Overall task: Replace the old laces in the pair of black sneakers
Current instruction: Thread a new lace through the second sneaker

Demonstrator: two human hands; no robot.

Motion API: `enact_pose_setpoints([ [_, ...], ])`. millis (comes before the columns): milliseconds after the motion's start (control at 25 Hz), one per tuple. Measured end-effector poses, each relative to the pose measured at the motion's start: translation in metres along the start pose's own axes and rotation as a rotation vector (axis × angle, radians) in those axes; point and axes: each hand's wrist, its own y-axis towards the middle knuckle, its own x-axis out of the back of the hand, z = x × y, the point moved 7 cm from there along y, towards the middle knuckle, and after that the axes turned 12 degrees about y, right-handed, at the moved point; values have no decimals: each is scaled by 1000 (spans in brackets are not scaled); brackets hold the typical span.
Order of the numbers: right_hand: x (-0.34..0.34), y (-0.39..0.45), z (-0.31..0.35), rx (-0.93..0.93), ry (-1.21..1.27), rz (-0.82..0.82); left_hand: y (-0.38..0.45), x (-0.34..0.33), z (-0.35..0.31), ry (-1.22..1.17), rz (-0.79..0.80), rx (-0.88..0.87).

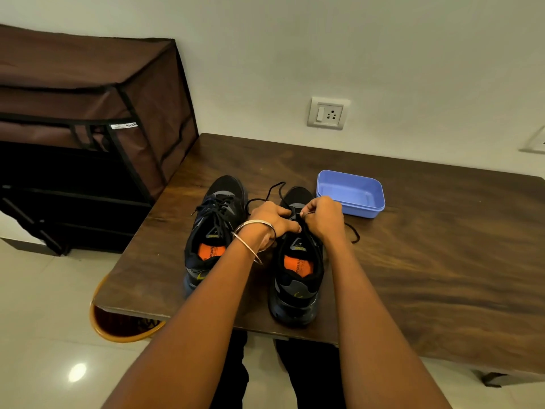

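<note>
Right shoe [298, 261]: It sits on the surface [427, 246] right in front of you, heel toward you. That way you can look down at the lace holes.
Left hand [272, 219]: Your fingers are curled over the top of the right shoe. It looks like they hold it so it does not slide. I cannot tell if they also pinch the lace.
Right hand [323, 216]: Your fingers are curled tight together at the lace holes. They seem to pinch the lace [277, 191], maybe to pull it out. The pinch itself is hidden.
Lace: It is loose. One end loops out past the toe of the right shoe. Another end lies on the surface just right of the shoe.
Left shoe [212, 231]: It stands just left of the right shoe. Its lace is still in.
Blue tub [351, 191]: It sits near the toe of the right shoe, on the right side. It looks empty, maybe ready for laces.
In the way: The loose ends could snag on your fingers or on the left shoe.
Brown rack [88, 128]: It stands far left of the shoes, off the surface.
</note>
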Motion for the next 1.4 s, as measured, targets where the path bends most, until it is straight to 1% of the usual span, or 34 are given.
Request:
enact_pose_setpoints([
  [120, -8, 6, -4, -36, -39, -33, 2, -1, 6, -117, 10, 16],
  [240, -14, 7, -5, -50, -55, -38, 2, 0, 7, -152, 26, 19],
  [320, -16, 5, -9, -89, 17, -42, 2, 0, 8, -155, 32, 16],
  [440, -19, 1, -20, -231, 193, -78, 2, -2, 11, -179, 66, 32],
  [560, -27, 5, -30, -352, 261, -101, 5, -3, 13, -200, 121, 25],
  [640, -33, 9, -38, -404, 300, -87, 5, -2, 15, -233, 144, 28],
  [720, -35, 11, -40, -415, 340, -48, 6, -2, 16, -244, 149, 36],
  [920, -40, 13, -45, -437, 369, 20, 9, -4, 15, -187, 144, 32],
  [1080, -56, 35, -72, -456, 447, 85, 10, -8, 16, -240, 127, 59],
  [1160, -55, 34, -73, -446, 450, 74, 11, -7, 16, -232, 131, 52],
  [1240, -48, 26, -65, -440, 461, 29, 9, -5, 13, -178, 139, 5],
  [1320, -39, 12, -51, -446, 485, -3, 8, 2, 12, -115, 89, -30],
  [1400, -35, 6, -45, -452, 539, -10, 12, 8, 12, -78, -33, -28],
])
